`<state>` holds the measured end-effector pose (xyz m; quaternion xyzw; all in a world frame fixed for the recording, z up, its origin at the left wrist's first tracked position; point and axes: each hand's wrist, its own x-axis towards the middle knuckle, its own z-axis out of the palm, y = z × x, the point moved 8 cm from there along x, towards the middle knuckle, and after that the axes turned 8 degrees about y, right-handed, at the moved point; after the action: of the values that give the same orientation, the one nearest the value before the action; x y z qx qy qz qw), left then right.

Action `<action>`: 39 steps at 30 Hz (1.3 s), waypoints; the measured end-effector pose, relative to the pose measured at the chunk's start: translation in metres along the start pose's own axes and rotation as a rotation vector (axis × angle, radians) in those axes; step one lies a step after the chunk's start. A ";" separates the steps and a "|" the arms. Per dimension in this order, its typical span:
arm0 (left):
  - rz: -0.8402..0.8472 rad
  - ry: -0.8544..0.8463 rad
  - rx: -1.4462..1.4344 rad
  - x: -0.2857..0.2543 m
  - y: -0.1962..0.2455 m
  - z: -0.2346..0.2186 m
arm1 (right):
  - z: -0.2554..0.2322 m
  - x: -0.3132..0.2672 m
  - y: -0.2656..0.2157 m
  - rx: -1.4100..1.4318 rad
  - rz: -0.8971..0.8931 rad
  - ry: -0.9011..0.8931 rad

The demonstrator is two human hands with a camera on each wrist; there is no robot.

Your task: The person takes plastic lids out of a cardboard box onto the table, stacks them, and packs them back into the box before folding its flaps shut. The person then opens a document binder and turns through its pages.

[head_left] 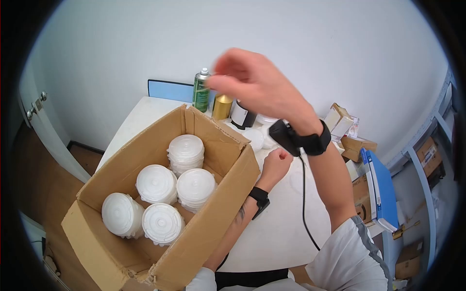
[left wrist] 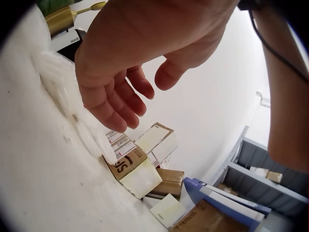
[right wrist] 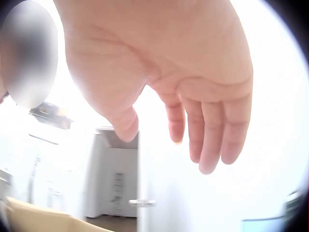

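Observation:
A big open cardboard box (head_left: pixel 225 208) holds several stacks of round white plastic lids (head_left: pixel 156 183), some leaning over. My right hand (head_left: pixel 257 80) is raised above the table's back part, thumb apart from the loosely bent fingers, holding nothing. In the right wrist view its fingers (right wrist: pixel 211 137) hang relaxed with bare wall behind. My left hand (head_left: pixel 276 169) is low, just right of the box, its forearm running along the box's side. Seen from the left wrist, its fingers (left wrist: pixel 128 99) are loosely curled around nothing, close to white plastic pieces (left wrist: pixel 72 92) on the table.
Behind the box stand a green spray can (head_left: pixel 200 92), a gold can (head_left: pixel 222 107) and a black container with a white label (head_left: pixel 240 115). Small cartons (head_left: pixel 338 120) and a blue binder (head_left: pixel 381 189) sit at the right. A black cable (head_left: pixel 304 203) hangs from the right wrist.

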<state>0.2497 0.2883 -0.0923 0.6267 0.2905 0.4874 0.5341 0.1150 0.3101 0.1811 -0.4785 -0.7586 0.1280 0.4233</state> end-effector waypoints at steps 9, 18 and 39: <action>0.100 -0.309 0.810 -0.019 0.005 -0.004 | -0.094 -0.160 0.399 -0.906 0.424 -0.147; 0.263 0.150 0.864 0.002 0.018 -0.038 | -0.061 -0.205 0.329 -0.702 0.445 -0.279; 0.088 0.160 1.141 0.010 -0.022 -0.058 | -0.024 -0.240 0.262 -0.183 0.563 0.129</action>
<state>0.2030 0.3249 -0.1127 0.7881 0.5207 0.3213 0.0671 0.3396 0.2385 -0.0860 -0.7134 -0.5759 0.1405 0.3736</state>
